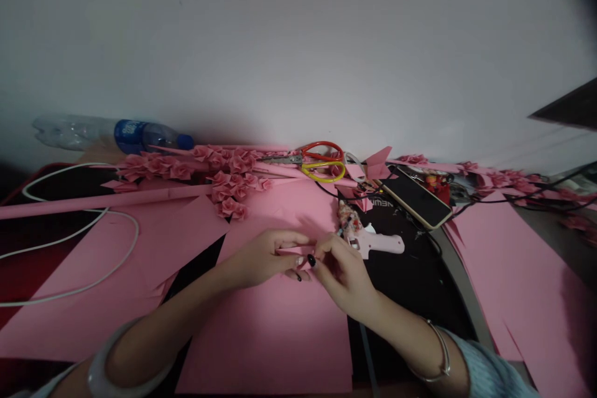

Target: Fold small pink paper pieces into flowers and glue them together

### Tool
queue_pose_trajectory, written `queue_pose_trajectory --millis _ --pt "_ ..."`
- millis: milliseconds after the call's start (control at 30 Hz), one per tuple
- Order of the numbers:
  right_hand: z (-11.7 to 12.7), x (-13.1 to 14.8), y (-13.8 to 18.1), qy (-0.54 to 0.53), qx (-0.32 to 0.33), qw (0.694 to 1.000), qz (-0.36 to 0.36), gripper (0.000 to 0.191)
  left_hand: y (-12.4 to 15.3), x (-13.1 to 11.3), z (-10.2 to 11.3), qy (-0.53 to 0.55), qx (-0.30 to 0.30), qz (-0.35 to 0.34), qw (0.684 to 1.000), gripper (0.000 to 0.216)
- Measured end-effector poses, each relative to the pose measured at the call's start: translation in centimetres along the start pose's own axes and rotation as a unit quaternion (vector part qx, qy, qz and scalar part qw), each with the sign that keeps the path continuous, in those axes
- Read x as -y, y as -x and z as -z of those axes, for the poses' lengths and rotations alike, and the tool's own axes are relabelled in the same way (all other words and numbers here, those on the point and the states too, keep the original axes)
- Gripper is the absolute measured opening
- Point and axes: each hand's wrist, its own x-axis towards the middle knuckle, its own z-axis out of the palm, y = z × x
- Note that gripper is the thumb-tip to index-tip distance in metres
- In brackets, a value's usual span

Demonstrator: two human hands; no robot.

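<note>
Between my two hands is a small piece of pink paper, partly covered by the fingers. My left hand pinches it from the left, thumb on the near side. From the right, my right hand grips its edge between thumb and bent index finger. Both hands are above a large pink sheet lying on the dark table. Just beyond my right hand lies a pale pink glue gun with a clump of speckled material at its front end.
Folded pink paper roses and rolled paper stems lie along the wall. Scissors with red and yellow handles rest among them. A phone, a plastic bottle, a white cable and more pink sheets surround the work area.
</note>
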Motion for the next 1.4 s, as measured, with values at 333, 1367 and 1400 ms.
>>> queue_pose_trajectory --millis 333,1367,1400 --pt "0.1 -0.1 -0.1 -0.005 0.031 0.999 -0.025 0.018 0.1 -0.6 0.1 -0.011 0.019 -0.011 1.000 0.022" --pt "-0.2 -0.4 0.1 -0.051 0.039 0.991 -0.117 0.015 -0.1 0.0 -0.2 0.016 -0.059 -0.019 0.998 0.036" --pt "-0.2 -0.4 0.1 -0.050 0.039 0.991 -0.120 0.016 -0.1 0.0 -0.1 0.014 -0.059 -0.019 0.998 0.036"
